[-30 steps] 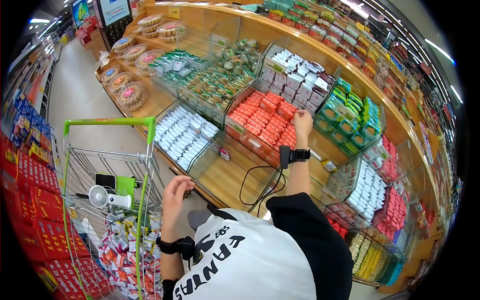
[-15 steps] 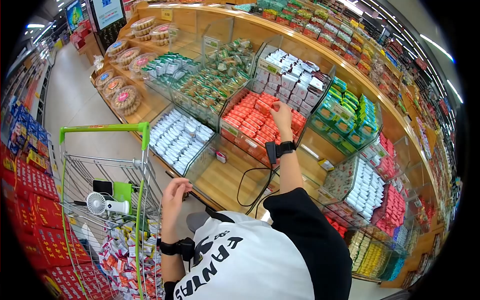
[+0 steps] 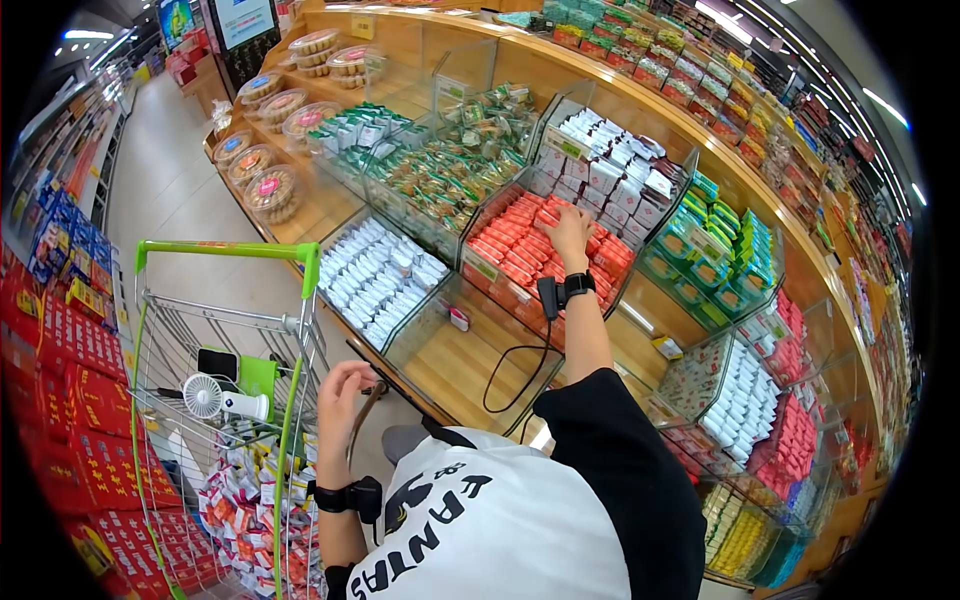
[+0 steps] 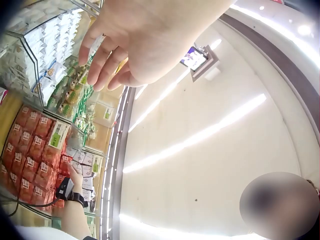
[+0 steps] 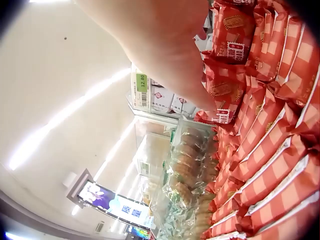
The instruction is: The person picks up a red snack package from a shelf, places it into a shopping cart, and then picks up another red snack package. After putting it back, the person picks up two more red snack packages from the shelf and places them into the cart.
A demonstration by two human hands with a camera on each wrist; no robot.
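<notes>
My right hand (image 3: pixel 568 232) reaches over a clear bin of red wrapped packets (image 3: pixel 505 240), its fingers at the back rows. In the right wrist view its thumb side lies against an upright red checked packet (image 5: pixel 225 90), which it seems to pinch; the fingertips are mostly hidden. More red packets (image 5: pixel 272 165) stand in tight rows beside it. My left hand (image 3: pixel 343 398) hangs near the shelf's front edge, beside the cart, fingers loosely bent. The left wrist view shows that hand (image 4: pixel 137 45) holding nothing.
A green-handled shopping cart (image 3: pixel 225 247) stands at the left, with wrapped snacks, a small fan (image 3: pixel 203 396) and a phone in it. Glass-sided bins of white packets (image 3: pixel 380 275) and green packs (image 3: pixel 715 250) flank the red ones. A black cable (image 3: pixel 500 370) loops from the right wrist.
My right hand has moved left from the red bin's back right corner and down onto packets nearer its middle. The left hand has stayed near the shelf edge. The head view has shifted slightly.
</notes>
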